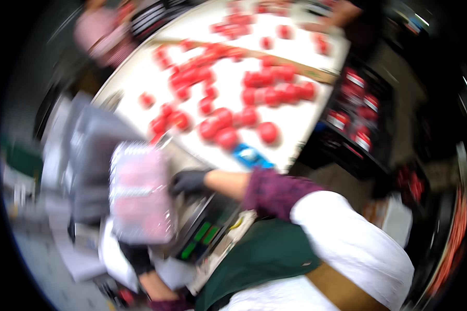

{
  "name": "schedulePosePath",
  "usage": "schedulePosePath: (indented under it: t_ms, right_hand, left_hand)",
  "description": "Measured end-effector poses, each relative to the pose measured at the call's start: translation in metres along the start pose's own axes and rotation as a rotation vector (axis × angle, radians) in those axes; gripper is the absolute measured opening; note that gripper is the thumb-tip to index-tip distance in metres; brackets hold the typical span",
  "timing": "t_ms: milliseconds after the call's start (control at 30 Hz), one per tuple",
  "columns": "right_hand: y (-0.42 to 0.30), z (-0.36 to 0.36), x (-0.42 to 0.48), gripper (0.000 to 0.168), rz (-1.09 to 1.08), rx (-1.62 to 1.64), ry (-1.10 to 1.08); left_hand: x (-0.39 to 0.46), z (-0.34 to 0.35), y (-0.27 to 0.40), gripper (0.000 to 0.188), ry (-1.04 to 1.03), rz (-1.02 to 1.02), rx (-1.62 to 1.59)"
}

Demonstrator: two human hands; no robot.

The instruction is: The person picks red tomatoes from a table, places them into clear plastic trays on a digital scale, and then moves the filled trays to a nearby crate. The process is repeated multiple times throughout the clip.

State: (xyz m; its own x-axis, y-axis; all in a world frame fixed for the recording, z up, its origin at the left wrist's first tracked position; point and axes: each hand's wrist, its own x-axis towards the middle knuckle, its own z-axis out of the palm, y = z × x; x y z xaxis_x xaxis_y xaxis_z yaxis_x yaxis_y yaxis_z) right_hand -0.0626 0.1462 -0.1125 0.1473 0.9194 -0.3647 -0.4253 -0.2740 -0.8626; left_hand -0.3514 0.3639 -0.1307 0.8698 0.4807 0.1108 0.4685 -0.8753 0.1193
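A clear plastic clamshell pack [140, 194] with blurred reddish contents is raised in front of me. My left hand [135, 256], in a black glove, grips its lower end. My right hand [190, 182], also black-gloved, is at the pack's right edge; blur hides whether its fingers grip the pack. Below the hands is a scale with a lit green display [202, 237]. Beyond, many red round fruits, apparently tomatoes [226, 137], lie loose on a white table [225, 93]. A small blue packet [251, 155] rests at the table's near edge.
A stack of clear plastic containers [97, 155] stands left of the pack. At right, a black crate [358, 155] holds labelled red packs. A divider strip [311, 72] crosses the table. Another person's arm [342, 15] reaches in at top right; a person in pink [105, 35] is at top left.
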Motion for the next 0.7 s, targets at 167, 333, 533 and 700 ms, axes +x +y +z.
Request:
schedulePosePath:
  t_ms: [167, 333, 533, 700]
  right_hand:
    - [-0.008, -0.008, -0.015, 0.076, 0.079, 0.298, -0.177]
    - [0.002, -0.006, -0.024, 0.058, -0.426, 0.867, -0.273]
    - [-0.018, -0.09, -0.157, 0.035, -0.459, 0.609, 0.228]
    - [0.006, -0.11, -0.326, 0.046, -0.601, 0.779, 0.488]
  left_hand:
    - [0.026, -0.03, 0.037, 0.049, -0.064, 0.022, 0.546]
    - [0.059, -0.049, 0.07, 0.049, 0.169, 0.37, 1.561]
    - [0.088, -0.092, 0.182, 0.049, 0.717, 0.33, 0.917]
    - [0.137, -0.125, 0.417, 0.041, -0.127, 0.801, -1.268]
